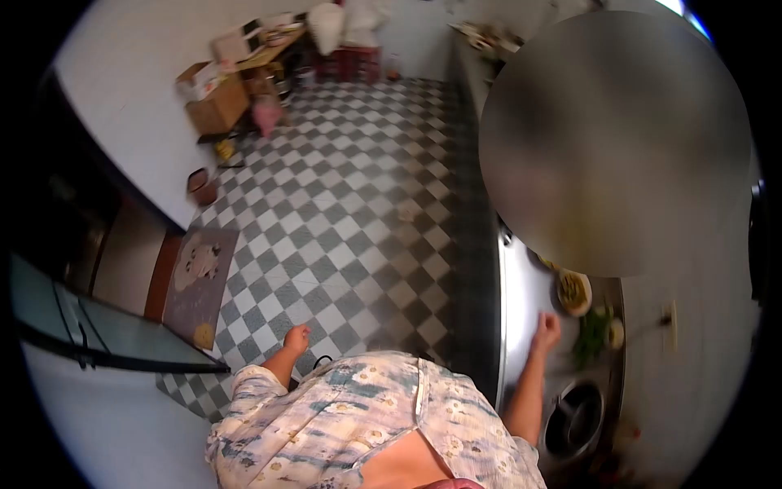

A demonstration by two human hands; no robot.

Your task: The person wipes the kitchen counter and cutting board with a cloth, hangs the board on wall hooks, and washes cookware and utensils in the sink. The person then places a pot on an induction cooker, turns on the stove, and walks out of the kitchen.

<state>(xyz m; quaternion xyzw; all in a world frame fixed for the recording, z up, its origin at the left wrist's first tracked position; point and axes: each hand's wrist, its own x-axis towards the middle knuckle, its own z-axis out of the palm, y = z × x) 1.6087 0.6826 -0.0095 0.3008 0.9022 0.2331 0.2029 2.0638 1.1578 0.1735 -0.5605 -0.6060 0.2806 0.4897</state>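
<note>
My left hand [297, 337] hangs over the tiled floor beside my body, its fingers curled in a loose fist with nothing showing in it. Over the shiny metal counter [516, 314] on the right is my right hand [548, 331], also closed, and no object shows in its fingers. Just beyond it is a white bowl [586, 303] with green pieces of food in it. Leafy green vegetables [595, 334] lie to the right of this hand. Nearer my body, a round pan or basin [573, 420] with a dark inside sits by my right forearm.
A blurred round patch hides the far part of the counter. Checkered floor [326, 212] runs ahead. Along the left are a floor mat [202, 277], a brown bin [202, 187], a cardboard box [218, 106] and a glass door [114, 326]. Red stools [349, 65] stand at the far wall.
</note>
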